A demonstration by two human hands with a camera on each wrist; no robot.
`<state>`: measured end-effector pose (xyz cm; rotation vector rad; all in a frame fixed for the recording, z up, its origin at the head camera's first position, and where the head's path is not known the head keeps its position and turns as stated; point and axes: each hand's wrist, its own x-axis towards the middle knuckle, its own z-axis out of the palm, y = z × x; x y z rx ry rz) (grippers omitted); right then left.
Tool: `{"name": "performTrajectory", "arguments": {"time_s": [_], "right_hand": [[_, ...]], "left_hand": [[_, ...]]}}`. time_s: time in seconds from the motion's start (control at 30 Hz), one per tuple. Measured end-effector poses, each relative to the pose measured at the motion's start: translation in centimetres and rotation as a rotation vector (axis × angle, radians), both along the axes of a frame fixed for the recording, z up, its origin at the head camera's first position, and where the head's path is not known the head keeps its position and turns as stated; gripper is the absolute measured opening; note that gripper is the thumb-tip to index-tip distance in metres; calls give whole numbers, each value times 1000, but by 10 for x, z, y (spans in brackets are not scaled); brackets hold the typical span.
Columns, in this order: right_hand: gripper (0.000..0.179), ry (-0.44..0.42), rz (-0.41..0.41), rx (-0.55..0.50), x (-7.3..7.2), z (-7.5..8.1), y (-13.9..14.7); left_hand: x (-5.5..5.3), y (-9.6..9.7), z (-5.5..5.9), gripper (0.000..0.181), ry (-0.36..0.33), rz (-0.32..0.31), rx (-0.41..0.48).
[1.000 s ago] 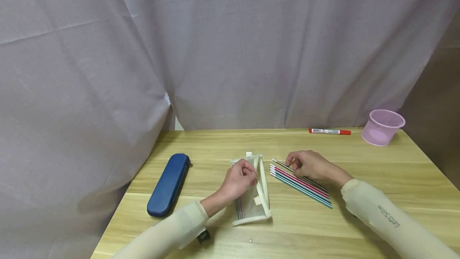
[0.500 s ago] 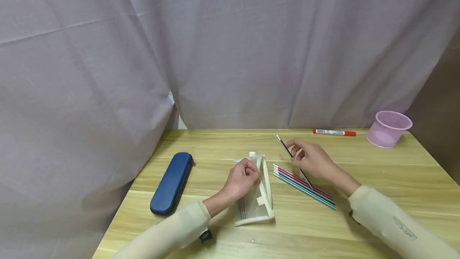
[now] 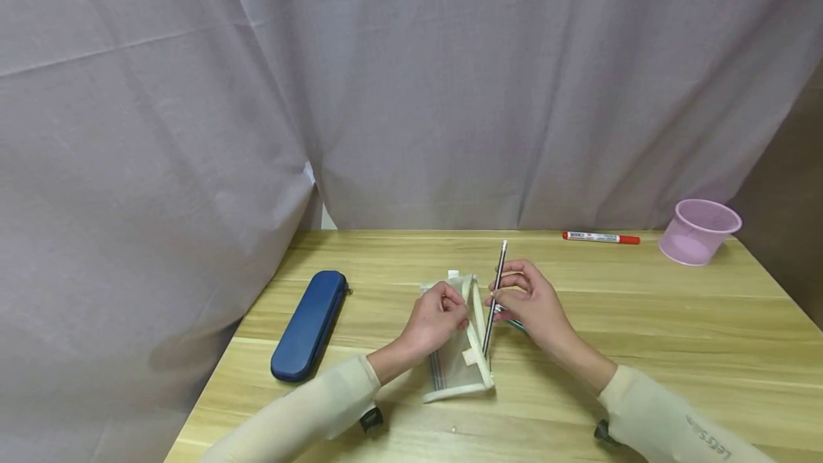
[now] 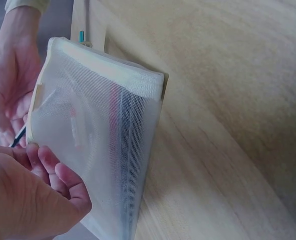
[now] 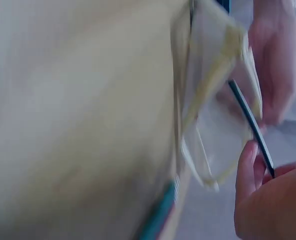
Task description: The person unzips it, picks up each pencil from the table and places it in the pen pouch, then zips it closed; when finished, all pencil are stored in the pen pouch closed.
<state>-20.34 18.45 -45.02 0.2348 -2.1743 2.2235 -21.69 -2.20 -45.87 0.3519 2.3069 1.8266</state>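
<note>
Fingers and thumb of the right hand (image 3: 539, 311) pinch a dark pencil (image 3: 500, 269), in the lower half, right of centre. Its long axis is nearly upright, top leaning slightly right; the white-tipped end points up, the other down at the open side of a mesh pouch (image 3: 455, 370). How far inside it reaches cannot be told. The left hand (image 3: 434, 321), fingers curled, pinches the pouch's edge. The pouch runs lengthwise at lower middle, mouth facing right. Behind the right hand a teal pencil (image 3: 516, 323) slants to lower right, partly hidden. Farther out are a blue case (image 3: 308, 326) at lower left, and a red marker (image 3: 601, 238) near a pink cup (image 3: 697, 240) at far right.
</note>
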Motion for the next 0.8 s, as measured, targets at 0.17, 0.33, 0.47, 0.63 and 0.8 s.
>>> {"name": "performTrajectory", "arguments": {"time_s": [0.17, 0.33, 0.47, 0.63, 0.8], "right_hand": [[44, -114, -35, -28, 12, -10, -14], [48, -170, -25, -26, 18, -14, -21], [47, -208, -18, 23, 17, -17, -24], [43, -245, 2, 106, 15, -20, -26], [43, -250, 28, 186, 13, -19, -29]], "left_hand": [[-1, 1, 0, 12, 6, -1, -4], [-1, 1, 0, 12, 6, -1, -4], [-1, 1, 0, 12, 11, 2, -6], [0, 0, 2, 12, 24, 1, -28], [2, 0, 3, 13, 31, 5, -45]]}}
